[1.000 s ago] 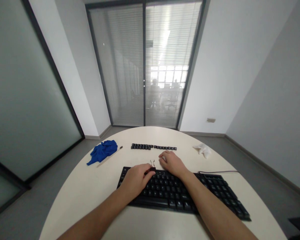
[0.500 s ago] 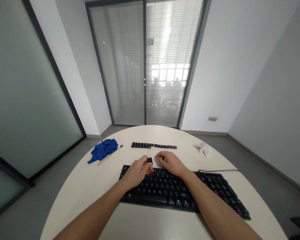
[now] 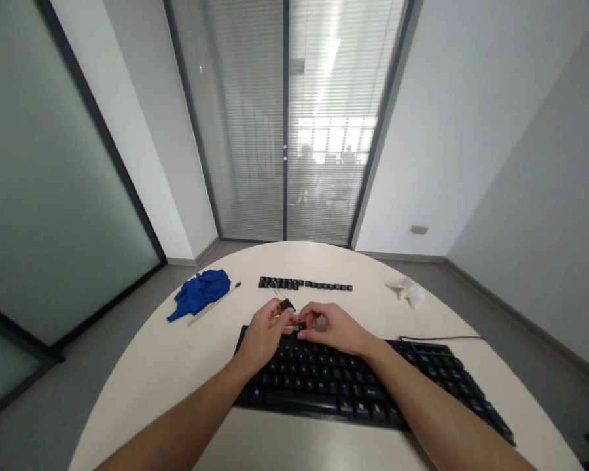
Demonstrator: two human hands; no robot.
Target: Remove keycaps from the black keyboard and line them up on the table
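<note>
My left hand (image 3: 264,332) grips a keycap puller (image 3: 287,305) with a black handle. Its thin wire prongs point away from me, towards the loose keycaps. Close against it, my right hand (image 3: 338,328) pinches a small black keycap (image 3: 302,325) between thumb and fingers. Both hands are over the back edge of a black keyboard (image 3: 304,400), whose top rows are partly hidden under them. Behind the hands, loose black keycaps (image 3: 281,284) stand in rows on the table, with a further single line of keycaps (image 3: 330,286) to their right.
On the left of the round cream table (image 3: 177,386) lie a crumpled blue cloth (image 3: 200,294) and a thin-handled brush (image 3: 214,305). A crumpled white tissue (image 3: 407,290) is at the right. The keyboard cable (image 3: 442,338) runs off to the right edge.
My right hand has come in beside my left and now pinches a keycap. The puller in my left hand has turned, its prongs swinging to the left.
</note>
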